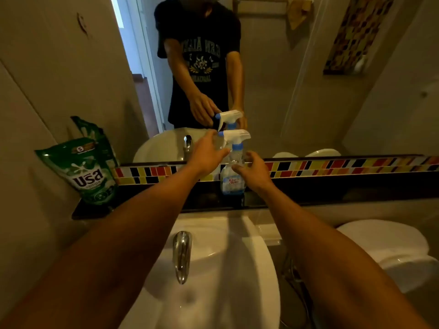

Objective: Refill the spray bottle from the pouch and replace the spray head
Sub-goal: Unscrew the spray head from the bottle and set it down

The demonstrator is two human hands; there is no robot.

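A: Where's the spray bottle [233,173] rn?

B: On the dark shelf [332,186] behind the sink [213,293], abt the middle of its long edge, right up against the mirror [273,79]. It stands straight up, so its long way runs up and down. The spray head [234,137] is on top.

A: And the hands?

B: Both are at it. The left hand [206,155] is on the bottle's left, up high by the neck and trigger. Fingers spread and loose, tips just at the bottle, no grip yet I think. The right hand [254,170] is on the bottle's right, lower, by the body. Fingers half curled, tips touching or nearly so. Can't tell if it squeezes.

A: Which one's nearer the head?

B: The left. The head is just above and to the right of its fingertips. The right one is nearer the body, so prob it holds the bottle firm while the left twists the top off. That's my guess.

A: And the pouch [89,172]?

B: The green one stands at the shelf's left end, by the wall, well apart from both hands. Nobody's touching it.

A: So not filled yet?

B: Looks like the very start, tbh.
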